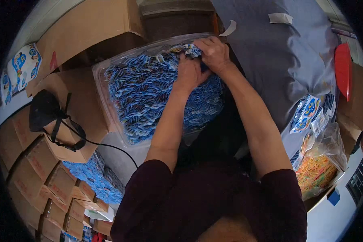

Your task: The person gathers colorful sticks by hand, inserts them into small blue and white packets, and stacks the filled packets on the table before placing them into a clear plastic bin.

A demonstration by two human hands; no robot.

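A clear plastic tub (102,94) is filled with rows of small blue-and-white packets (143,97). Over its far right part, my left hand (189,72) reaches in among the packets, its fingertips partly hidden behind patterned packets (175,50). Close beside it, my right hand (215,54) is bent over the tub's far edge, fingers curled at a blue-and-white packet. The two hands are almost touching. Whether either hand grips a single packet is too small to tell.
Cardboard boxes (78,30) stand behind and left of the tub. A black bag with straps (46,111) lies on one box at left, with a black cable trailing. Grey cloth (266,52) covers the right side. Farther right are a red object (343,68) and colourful strips (315,173) in plastic.
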